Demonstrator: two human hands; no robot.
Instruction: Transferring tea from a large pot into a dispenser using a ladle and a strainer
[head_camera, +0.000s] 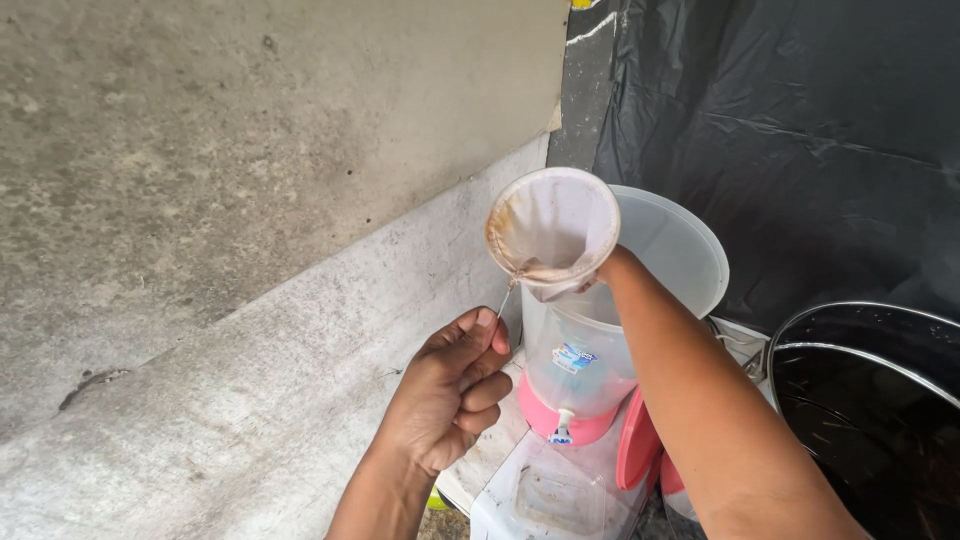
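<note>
Open room: bare concrete wall (250, 130) and sloped ledge to the left; black plastic sheet (800, 130) behind, crowded at right.

Cloth strainer (552, 228), one: round wire rim, off-white cloth stained brown, held tilted above the dispenser.

Left hand (452, 392), one: fist closed on the strainer's thin wire handle (506, 298).

Right hand: hidden behind the strainer cloth, only the forearm shows; grip cannot be told.

Water dispenser (590, 340), one: clear body, pink base, small tap, open top.

Pink lid (637, 445), one, leaning beside the dispenser.

Metal pot (870, 400), one, dark inside, at right edge.
</note>
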